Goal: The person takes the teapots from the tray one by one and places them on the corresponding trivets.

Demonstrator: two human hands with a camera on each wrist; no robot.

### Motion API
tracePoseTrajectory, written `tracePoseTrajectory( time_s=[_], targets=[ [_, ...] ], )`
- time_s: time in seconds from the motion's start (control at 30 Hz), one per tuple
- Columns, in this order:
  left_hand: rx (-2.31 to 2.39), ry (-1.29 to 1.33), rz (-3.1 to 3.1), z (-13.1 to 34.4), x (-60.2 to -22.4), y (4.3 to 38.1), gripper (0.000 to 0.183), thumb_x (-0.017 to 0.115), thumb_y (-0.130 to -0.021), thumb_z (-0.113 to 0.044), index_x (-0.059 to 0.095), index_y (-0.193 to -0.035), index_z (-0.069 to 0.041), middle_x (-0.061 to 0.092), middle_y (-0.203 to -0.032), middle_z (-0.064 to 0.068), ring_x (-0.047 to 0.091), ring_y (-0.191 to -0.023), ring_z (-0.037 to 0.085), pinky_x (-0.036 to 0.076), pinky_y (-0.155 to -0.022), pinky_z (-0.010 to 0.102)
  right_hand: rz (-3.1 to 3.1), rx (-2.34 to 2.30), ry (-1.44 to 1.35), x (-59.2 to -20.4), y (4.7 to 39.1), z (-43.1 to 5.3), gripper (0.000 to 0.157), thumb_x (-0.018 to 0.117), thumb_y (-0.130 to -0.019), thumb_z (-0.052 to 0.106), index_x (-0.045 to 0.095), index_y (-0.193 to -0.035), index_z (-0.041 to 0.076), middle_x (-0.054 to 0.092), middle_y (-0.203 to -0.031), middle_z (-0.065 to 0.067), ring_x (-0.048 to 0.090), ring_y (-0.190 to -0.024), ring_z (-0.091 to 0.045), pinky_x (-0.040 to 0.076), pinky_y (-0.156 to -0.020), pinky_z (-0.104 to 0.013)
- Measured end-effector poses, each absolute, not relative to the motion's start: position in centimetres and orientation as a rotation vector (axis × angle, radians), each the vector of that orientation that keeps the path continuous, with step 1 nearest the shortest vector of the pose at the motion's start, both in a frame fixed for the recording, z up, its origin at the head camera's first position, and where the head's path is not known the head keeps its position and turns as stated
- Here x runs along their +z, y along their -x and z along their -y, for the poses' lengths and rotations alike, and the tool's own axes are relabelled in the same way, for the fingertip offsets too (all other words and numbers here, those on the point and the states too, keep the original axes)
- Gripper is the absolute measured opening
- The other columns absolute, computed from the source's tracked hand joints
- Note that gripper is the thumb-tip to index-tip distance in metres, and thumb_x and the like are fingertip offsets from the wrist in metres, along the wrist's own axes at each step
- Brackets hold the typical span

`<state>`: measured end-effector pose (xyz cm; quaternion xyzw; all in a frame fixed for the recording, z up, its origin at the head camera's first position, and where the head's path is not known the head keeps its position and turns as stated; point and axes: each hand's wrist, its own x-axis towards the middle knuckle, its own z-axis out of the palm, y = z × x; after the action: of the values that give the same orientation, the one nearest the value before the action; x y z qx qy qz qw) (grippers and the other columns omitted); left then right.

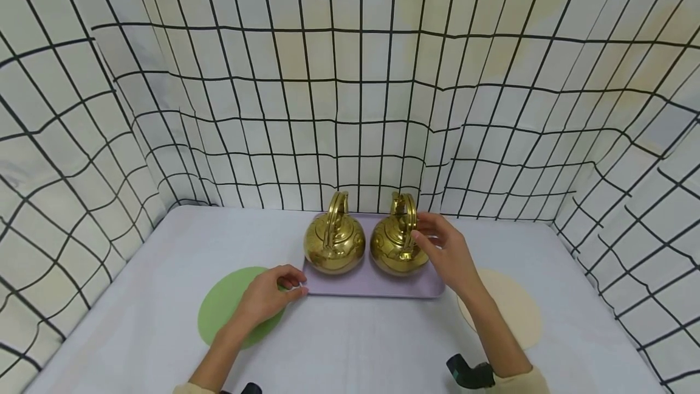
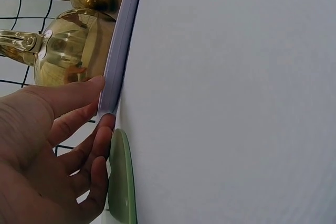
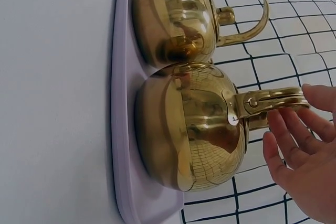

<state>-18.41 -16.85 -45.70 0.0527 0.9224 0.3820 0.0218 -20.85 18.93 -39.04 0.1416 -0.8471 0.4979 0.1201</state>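
Note:
Two shiny brass teapots, a left teapot (image 1: 333, 242) and a right teapot (image 1: 396, 245), stand upright side by side on a lilac tray (image 1: 377, 287). Each has an arched top handle. My right hand (image 1: 448, 254) is at the right teapot's handle (image 3: 278, 98); its thumb and fairly straight fingers lie on either side, fingertips at the metal. My left hand (image 1: 268, 293) is at the tray's near left corner, thumb against the rim (image 2: 113, 77) and bent fingers round the corner. A green round plate (image 1: 224, 303) lies partly beneath the left forearm.
A cream round plate (image 1: 514, 309) lies under the right forearm on the white tabletop (image 1: 350, 345). Black wire mesh (image 1: 328, 96) over white cloth walls in the back and both sides. Dark wrist-camera mounts (image 1: 470, 373) stick out at the wrists.

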Motion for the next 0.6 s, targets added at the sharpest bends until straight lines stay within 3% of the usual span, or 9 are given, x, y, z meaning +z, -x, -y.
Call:
tracePoseTrajectory(
  time_s=[0.2,0.43,0.6],
  targets=[
    [1.204,-0.178,-2.828,17.05,-45.91,18.75,0.014,0.082,-0.089,-0.023,0.076,-0.102,-0.020,0.072,-0.090,-0.005,0.063,-0.087,0.008,0.049,-0.082,0.029,2.471,1.452,-0.409,-39.06,20.95,-18.80,0.041,0.067,-0.102,0.012,0.058,-0.141,0.002,0.071,-0.124,-0.018,0.069,-0.116,-0.033,0.057,-0.098,-0.038],
    [1.211,-0.160,-2.816,16.97,-45.85,18.73,0.015,0.082,-0.088,-0.024,0.076,-0.101,-0.019,0.072,-0.091,-0.004,0.062,-0.086,0.007,0.048,-0.080,0.028,2.470,1.503,-0.401,-39.11,21.17,-18.57,0.041,0.066,-0.102,0.010,0.057,-0.141,0.000,0.072,-0.121,-0.020,0.069,-0.116,-0.035,0.056,-0.102,-0.050],
    [1.215,-0.162,-2.809,16.89,-45.68,18.62,0.016,0.082,-0.089,-0.024,0.076,-0.101,-0.018,0.072,-0.092,-0.003,0.062,-0.087,0.008,0.048,-0.081,0.030,2.464,1.550,-0.407,-39.20,21.43,-18.50,0.044,0.066,-0.102,0.009,0.055,-0.142,-0.003,0.072,-0.121,-0.022,0.068,-0.118,-0.036,0.055,-0.104,-0.048]
  ],
)
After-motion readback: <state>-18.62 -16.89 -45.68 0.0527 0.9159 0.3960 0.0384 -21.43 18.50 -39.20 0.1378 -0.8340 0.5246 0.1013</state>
